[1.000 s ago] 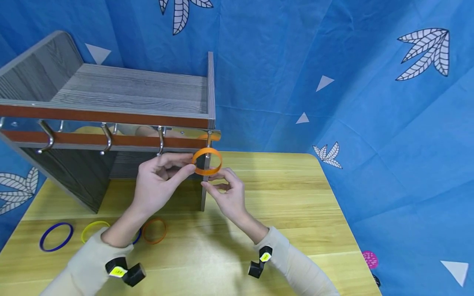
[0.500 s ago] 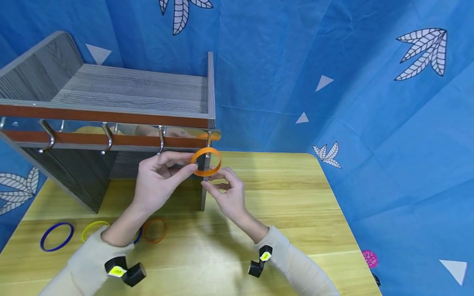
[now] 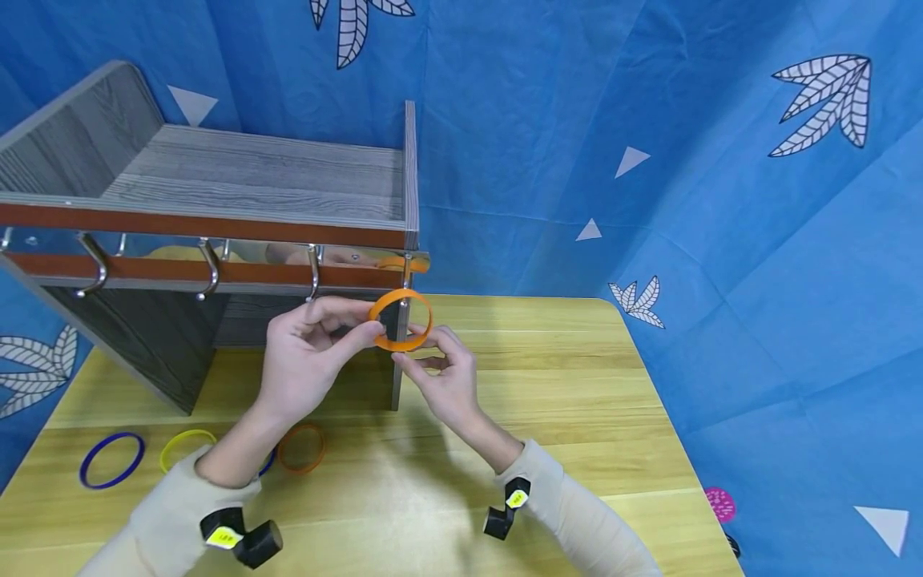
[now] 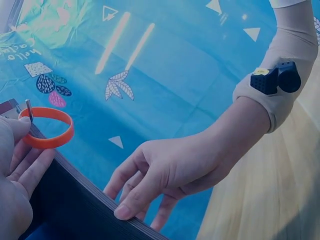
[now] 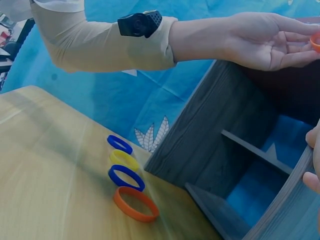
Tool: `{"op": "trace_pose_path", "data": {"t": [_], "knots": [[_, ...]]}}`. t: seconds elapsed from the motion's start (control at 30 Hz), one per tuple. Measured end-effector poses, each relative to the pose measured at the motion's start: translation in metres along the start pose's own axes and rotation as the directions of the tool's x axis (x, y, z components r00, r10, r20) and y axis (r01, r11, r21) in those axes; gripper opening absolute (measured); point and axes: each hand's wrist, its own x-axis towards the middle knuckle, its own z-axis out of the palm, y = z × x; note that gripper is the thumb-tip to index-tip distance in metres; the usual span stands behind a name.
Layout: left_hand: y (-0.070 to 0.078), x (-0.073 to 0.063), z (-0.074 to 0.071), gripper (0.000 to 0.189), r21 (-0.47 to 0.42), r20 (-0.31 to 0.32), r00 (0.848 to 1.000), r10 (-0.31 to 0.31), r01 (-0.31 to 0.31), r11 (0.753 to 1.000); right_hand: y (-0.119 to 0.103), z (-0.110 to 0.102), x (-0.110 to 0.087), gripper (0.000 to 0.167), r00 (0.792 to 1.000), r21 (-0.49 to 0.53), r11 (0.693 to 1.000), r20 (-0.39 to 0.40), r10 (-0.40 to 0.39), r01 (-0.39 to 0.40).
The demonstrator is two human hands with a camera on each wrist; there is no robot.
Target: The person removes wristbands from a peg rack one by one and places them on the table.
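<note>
An orange wristband (image 3: 400, 345) is pinched between the thumb and fingers of my left hand (image 3: 299, 353). It sits at the rightmost metal hook (image 3: 407, 271) of a grey wood-grain shelf (image 3: 274, 172); in the left wrist view the hook's tip (image 4: 29, 109) stands up inside the band's ring. My right hand (image 3: 447, 377) holds the front edge of the shelf's right side panel (image 4: 95, 190) between thumb and fingers, just below the band. In the right wrist view only part of that hand (image 5: 315, 162) shows at the frame's edge.
On the wooden table (image 3: 562, 417) lie several more wristbands: a blue one (image 5: 120, 145), a yellow one (image 5: 125, 160), a second blue one (image 5: 126, 178) and an orange one (image 5: 135, 212). More hooks (image 3: 209, 268) line the shelf's front rail. A blue patterned cloth (image 3: 519, 120) hangs behind.
The orange wristband has tilted slightly, its lower rim dropping a little, and my left hand has shifted slightly left. My right hand stays on the panel edge.
</note>
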Motion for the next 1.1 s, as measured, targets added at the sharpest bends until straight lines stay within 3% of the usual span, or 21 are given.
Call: {"op": "trace_pose_path", "data": {"t": [0.3, 0.63, 0.83, 1.1], "knots": [[0.003, -0.001, 0.003, 0.027, -0.054, -0.007, 0.999, 0.048, -0.048, 0.997, 0.001, 0.000, 0.000, 0.035, 1.000, 0.003, 1.000, -0.003, -0.020, 0.020], [0.009, -0.002, 0.000, 0.020, -0.004, -0.012, 0.998, 0.058, -0.059, 0.998, 0.001, 0.001, -0.001, 0.035, 1.000, 0.006, 1.000, -0.014, -0.011, 0.011], [0.010, -0.005, -0.002, 0.021, -0.060, -0.014, 0.995, 0.100, -0.101, 0.993, 0.002, 0.001, -0.001, 0.035, 1.000, 0.009, 1.000, -0.012, -0.017, 0.017], [0.013, -0.006, -0.008, 0.024, 0.008, 0.004, 0.997, 0.079, -0.079, 0.997, 0.003, 0.001, -0.001, 0.033, 0.999, 0.030, 0.999, -0.018, -0.036, 0.037]]}}
